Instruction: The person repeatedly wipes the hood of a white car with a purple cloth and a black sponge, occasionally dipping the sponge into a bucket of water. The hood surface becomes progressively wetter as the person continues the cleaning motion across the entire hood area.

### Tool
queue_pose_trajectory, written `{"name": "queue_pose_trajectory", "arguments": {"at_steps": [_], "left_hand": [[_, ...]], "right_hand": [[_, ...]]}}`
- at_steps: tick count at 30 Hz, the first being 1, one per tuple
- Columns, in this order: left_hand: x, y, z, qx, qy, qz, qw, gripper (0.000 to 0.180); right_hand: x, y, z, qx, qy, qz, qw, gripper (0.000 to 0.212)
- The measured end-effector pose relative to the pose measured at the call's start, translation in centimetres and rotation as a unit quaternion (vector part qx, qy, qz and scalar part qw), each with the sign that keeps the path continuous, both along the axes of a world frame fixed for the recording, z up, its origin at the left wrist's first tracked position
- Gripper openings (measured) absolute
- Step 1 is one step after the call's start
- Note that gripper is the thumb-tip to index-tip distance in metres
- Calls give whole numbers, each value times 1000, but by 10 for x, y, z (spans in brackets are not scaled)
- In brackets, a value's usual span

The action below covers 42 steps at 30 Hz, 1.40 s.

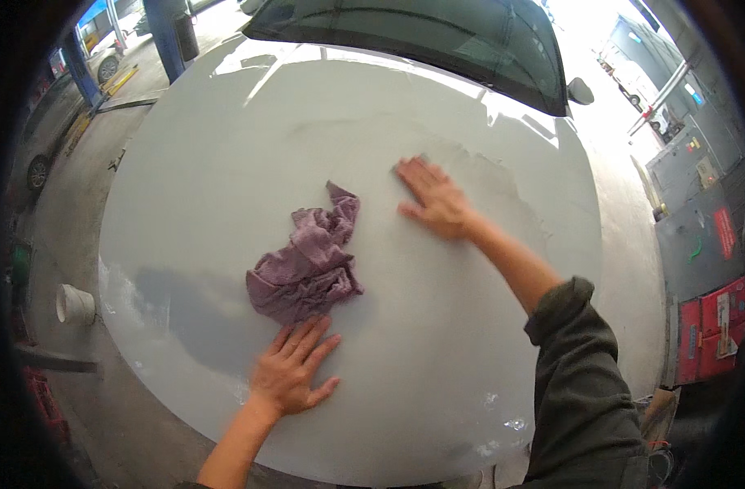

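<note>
A pale grey car hood (437, 342) spreads out beneath both my hands. My left hand (291, 371) lies flat on it with fingers spread, its fingertips at the lower edge of a crumpled purple cloth (307, 265). Farther up and to the right, my right hand (437, 200) presses down with its fingers together and thumb apart. Grey edges of a thin piece, perhaps sandpaper (424, 156), peek out at its fingertips; most of it is hidden under the fingers. A wet-looking film with a ragged edge (511, 183) surrounds that hand on the hood.
Beyond the hood rises the dark windshield (413, 37), with a side mirror (580, 90) at its right. A white bucket (75, 305) stands on the floor at left, near a blue post (164, 37). Red and grey cabinets (710, 330) line the right side. Other cars are parked farther off.
</note>
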<state>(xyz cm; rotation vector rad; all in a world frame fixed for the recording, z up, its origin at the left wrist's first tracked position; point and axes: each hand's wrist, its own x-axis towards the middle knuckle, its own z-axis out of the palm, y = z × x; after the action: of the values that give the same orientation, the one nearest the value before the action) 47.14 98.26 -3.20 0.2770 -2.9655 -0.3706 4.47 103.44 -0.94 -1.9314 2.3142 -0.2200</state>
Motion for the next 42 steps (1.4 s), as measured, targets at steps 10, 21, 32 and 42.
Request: {"name": "queue_pose_trajectory", "arguments": {"at_steps": [10, 21, 32, 42], "left_hand": [[9, 3, -5, -5, -1, 7, 1000, 69], [-4, 7, 1, -5, -4, -2, 1000, 70], [6, 4, -12, -39, 23, 12, 999, 69], [5, 7, -17, 0, 42, 2, 999, 68]], "right_hand": [[113, 75, -29, -32, 58, 102, 993, 91], [-38, 2, -5, -27, 25, -212, 977, 82], [171, 184, -39, -45, 20, 29, 998, 89], [0, 104, -25, -90, -30, -322, 942, 90]]}}
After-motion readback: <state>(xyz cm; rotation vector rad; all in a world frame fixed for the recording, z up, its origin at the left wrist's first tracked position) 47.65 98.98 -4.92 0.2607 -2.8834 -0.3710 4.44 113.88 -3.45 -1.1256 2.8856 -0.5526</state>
